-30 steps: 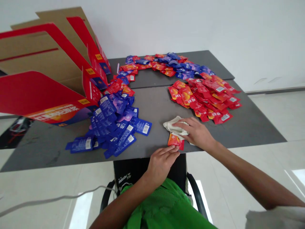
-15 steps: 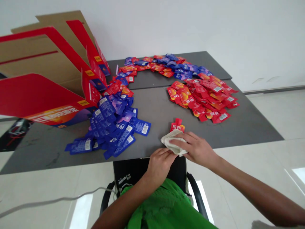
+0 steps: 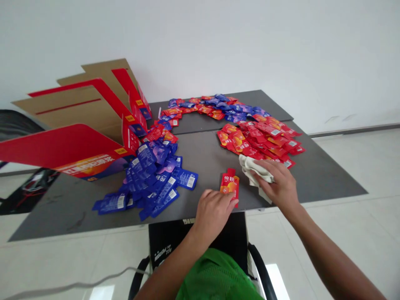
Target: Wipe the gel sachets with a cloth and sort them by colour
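At a grey two-panel counter, a lone red sachet with an orange patch and white lettering, lying flat near the counter's near edge, its long side pointing away from the person and slightly tilted.

Left hand at 6 o'clock from that sachet, fingers straight and close together, fingertips touching the sachet's lower end, with no visible grip on it. Right hand at 3 o'clock, fingers curled down and clamped on a bunched cream cloth, the cloth near the sachet but apart from it. Both hands well apart, with the sachet and cloth between them.

At 1 o'clock, a heap of red sachets, its nearest edge just beside the cloth. At 9 o'clock, a heap of blue sachets, close to the edge of the counter. At 12 o'clock, a curved band of mixed red and blue sachets running along the far panel and joining both heaps. At 10 o'clock, a red-and-brown cardboard display box, flaps spread wide, jutting past the counter's left side.

At 6 o'clock, close to the lens, a green shirt above a black chair.
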Tool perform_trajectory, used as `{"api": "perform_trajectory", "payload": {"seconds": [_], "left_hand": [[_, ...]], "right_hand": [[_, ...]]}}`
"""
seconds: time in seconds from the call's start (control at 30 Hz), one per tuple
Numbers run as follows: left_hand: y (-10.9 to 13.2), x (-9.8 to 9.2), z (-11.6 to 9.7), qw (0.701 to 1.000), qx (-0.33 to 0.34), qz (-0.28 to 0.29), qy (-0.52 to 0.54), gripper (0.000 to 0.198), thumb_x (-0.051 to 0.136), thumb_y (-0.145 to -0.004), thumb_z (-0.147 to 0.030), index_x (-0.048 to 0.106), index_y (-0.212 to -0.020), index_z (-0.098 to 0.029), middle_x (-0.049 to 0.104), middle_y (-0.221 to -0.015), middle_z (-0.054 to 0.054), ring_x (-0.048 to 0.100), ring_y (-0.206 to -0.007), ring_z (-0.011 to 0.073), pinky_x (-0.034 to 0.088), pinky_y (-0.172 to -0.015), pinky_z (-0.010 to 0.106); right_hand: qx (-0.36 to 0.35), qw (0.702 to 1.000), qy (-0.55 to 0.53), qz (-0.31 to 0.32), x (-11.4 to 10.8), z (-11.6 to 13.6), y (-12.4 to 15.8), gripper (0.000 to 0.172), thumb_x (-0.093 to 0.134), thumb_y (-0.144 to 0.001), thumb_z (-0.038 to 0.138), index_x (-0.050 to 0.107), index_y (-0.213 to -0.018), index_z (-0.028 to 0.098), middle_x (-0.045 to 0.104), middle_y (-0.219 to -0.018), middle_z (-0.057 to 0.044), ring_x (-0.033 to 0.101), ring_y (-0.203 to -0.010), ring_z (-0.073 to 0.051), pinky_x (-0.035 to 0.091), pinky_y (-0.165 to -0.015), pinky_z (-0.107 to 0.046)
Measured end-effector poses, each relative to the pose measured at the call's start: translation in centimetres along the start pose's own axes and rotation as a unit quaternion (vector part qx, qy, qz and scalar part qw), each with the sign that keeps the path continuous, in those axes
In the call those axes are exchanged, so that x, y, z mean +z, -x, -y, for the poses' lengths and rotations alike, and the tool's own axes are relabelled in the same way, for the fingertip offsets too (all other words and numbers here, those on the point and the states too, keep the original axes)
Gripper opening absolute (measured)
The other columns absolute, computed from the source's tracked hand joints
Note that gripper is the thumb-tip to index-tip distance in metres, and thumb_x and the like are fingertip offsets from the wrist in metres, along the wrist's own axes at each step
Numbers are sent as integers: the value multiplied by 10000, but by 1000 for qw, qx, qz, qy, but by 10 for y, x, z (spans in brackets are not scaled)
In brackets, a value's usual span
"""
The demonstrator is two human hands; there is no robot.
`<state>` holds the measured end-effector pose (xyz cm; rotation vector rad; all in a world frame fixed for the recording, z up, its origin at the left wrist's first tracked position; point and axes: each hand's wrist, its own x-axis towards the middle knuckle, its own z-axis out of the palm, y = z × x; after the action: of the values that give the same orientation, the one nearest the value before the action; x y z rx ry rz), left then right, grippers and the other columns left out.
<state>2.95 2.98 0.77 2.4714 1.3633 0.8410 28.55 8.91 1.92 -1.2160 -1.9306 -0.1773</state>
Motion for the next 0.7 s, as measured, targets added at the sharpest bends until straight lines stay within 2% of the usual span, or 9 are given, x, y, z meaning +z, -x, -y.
{"api": "perform_trajectory", "payload": {"seconds": [0.07,0.13,0.27,0.4,0.5,0.57,0.6,0.7], "left_hand": [[-20,-1,-3,998,-45,12,-49,202,661,-1085,-326,739,-1241,-224,810,-1070,50,742,-977,241,550,-880,396],[-35,2,-5,990,-99,35,-98,366,701,-1058,-378,684,-1381,-207,766,-1212,97,701,-1099,280,548,-919,404],[-53,11,-9,971,-166,95,-140,652,770,-988,-508,600,-1501,-145,688,-1301,164,657,-1194,333,553,-982,439],[-63,11,-10,959,-206,164,-101,800,826,-947,-490,519,-1570,-94,692,-1320,203,674,-1242,352,542,-1058,449],[-66,12,-5,958,-223,177,-17,900,841,-947,-375,375,-1658,-80,673,-1427,234,675,-1307,351,524,-1099,430],[-65,14,0,959,-226,159,57,884,842,-941,-329,372,-1658,-109,639,-1510,225,651,-1366,337,506,-1118,404],[-65,14,3,958,-229,147,91,838,847,-931,-323,421,-1626,-130,646,-1512,208,651,-1367,330,505,-1108,389],[-61,10,12,951,-245,104,156,479,822,-933,-372,643,-1336,-183,762,-1291,123,724,-1182,294,522,-958,338]], "right_hand": [[34,999,-12,-15,-14,5,25,360,746,-994,346,730,-1346,275,786,-1243,-87,743,-1093,-268,582,-990,-416],[81,996,-21,-19,-22,6,49,331,740,-995,365,751,-1310,263,792,-1223,-83,750,-1071,-266,585,-979,-410],[185,981,-54,-17,-22,2,85,347,733,-984,463,776,-1260,256,801,-1184,-67,758,-1034,-269,582,-970,-400],[273,958,-78,-39,-16,2,97,442,746,-948,556,791,-1256,242,791,-1193,-82,752,-1040,-292,578,-955,-402],[297,951,-80,-43,-12,5,96,510,739,-928,618,802,-1238,217,788,-1190,-100,745,-1064,-317,565,-981,-421],[308,947,-77,-45,-10,6,95,558,724,-922,654,801,-1243,205,785,-1200,-110,743,-1074,-327,561,-981,-427],[312,946,-76,-45,-10,6,95,579,716,-918,671,802,-1245,201,783,-1204,-113,743,-1075,-331,561,-977,-429],[324,942,-73,-45,-9,3,97,609,710,-907,697,803,-1249,201,780,-1207,-117,739,-1080,-340,553,-985,-437]]}}
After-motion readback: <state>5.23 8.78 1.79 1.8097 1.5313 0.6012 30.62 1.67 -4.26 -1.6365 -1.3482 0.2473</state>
